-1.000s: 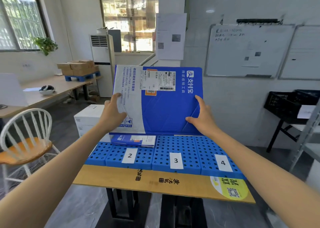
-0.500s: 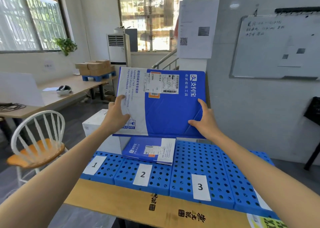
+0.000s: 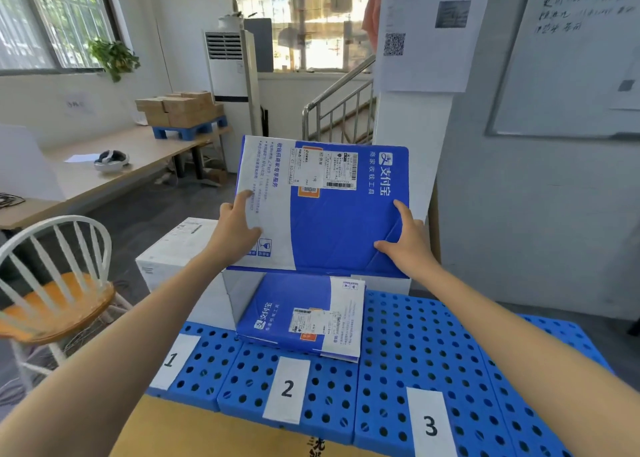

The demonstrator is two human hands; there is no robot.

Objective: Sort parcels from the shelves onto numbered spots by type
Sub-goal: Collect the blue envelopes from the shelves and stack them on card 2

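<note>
Nearest me, a strip of wooden tabletop shows at the front edge. Behind it lie blue perforated pads. Paper labels 1, 2 and 3 run left to right along the pads' front.

Both bare forearms reach forward and up over the pads, converging.

On spot 2 a flat mailer lies face up. A white box stands on spot 1, just beside it.

The left hand grips the held parcel at its left edge, over the white panel, with one finger stretched up the face. The right hand grips the lower right edge, thumb laid across the blue and one finger pointing up the side. Both sets of fingers are clamped on the parcel; those behind it I cannot see.

The parcel is off the pads, upright, label side toward me, its lower edge above the mailer's far end, toward the tabletop's far edge.

Farther off I note a white chair at left, cardboard boxes on a long tabletop, and a whiteboard on the right wall.
</note>
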